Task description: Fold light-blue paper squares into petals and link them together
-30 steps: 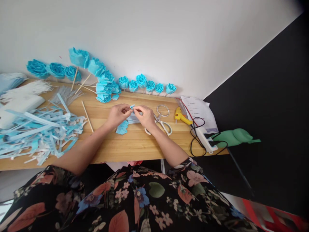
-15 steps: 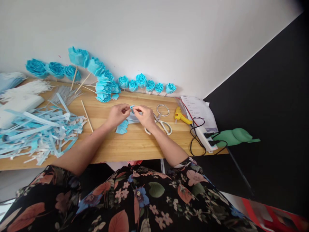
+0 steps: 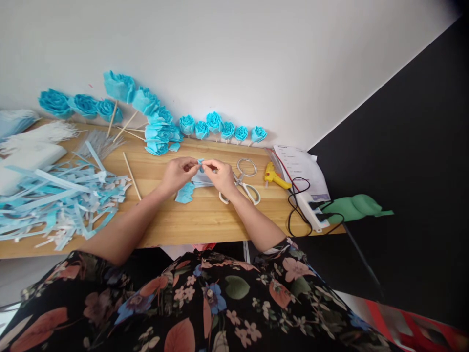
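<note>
Between the fingertips of both hands is a small blue paper petal (image 3: 201,165), pinched from either side. My left hand (image 3: 178,173) is closed on its left edge, and my right hand (image 3: 220,176) grips its right edge. Just below them, a blue crepe piece (image 3: 185,193) lies on the table beside a stack of pale blue paper (image 3: 202,181), partly hidden by my right hand. Scissors (image 3: 240,181) with white handles rest right of my right hand, one part covered by my wrist.
Blue paper roses (image 3: 214,122) line the wall, several on sticks. Shredded paper strips (image 3: 66,195) heap at left, near a loose stick (image 3: 132,176). To the right are a yellow glue gun (image 3: 276,176), a power strip (image 3: 311,212) with black cords, and a printed sheet (image 3: 302,171).
The fingers have shifted very slightly on the blue petal. Both hands stay in nearly the same place, and nothing else has visibly moved.
</note>
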`<action>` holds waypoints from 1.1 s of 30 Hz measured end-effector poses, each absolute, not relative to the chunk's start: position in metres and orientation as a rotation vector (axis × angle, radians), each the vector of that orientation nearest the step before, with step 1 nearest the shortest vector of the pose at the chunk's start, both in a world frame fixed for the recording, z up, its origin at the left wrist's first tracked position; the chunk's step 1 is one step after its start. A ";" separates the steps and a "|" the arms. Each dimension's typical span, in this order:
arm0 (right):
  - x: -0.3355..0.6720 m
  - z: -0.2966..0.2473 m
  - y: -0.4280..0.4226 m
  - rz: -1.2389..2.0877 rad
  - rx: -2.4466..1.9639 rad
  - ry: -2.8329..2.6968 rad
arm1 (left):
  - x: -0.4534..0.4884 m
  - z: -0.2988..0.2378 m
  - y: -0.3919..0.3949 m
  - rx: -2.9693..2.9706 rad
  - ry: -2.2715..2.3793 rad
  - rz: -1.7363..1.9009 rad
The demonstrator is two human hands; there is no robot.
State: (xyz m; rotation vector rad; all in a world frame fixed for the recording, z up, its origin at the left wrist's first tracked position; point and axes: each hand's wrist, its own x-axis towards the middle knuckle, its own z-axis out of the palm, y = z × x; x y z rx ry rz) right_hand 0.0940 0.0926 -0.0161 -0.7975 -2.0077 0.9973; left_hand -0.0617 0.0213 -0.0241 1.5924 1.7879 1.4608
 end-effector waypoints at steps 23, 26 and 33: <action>0.094 -0.020 0.097 1.253 -0.829 -1.891 | -0.065 -0.015 0.019 1.581 1.807 1.542; 0.094 -0.022 0.099 1.293 -0.815 -1.856 | -0.067 -0.014 0.019 1.570 1.793 1.571; 0.093 -0.022 0.099 1.277 -0.791 -1.868 | -0.063 -0.016 0.019 1.649 1.720 1.541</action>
